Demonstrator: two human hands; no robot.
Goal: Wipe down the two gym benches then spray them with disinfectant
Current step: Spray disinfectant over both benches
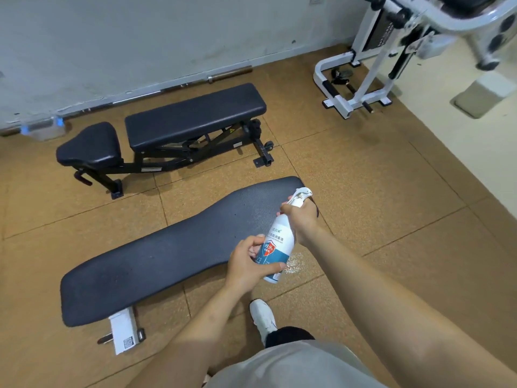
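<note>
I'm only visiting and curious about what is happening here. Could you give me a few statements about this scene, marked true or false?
1. The left hand and right hand both hold the bottle. True.
2. The bottle stands on the floor. False: it is held in the air over the end of the near bench.
3. The far bench sits by the wall. True.
4. The two benches touch. False: bare floor shows between them.

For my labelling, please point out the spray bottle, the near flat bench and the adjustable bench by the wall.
spray bottle [278,243]: head view, on its label.
flat bench [156,264]: head view, middle of its pad.
adjustable bench [195,113]: head view, on its long pad.
</note>
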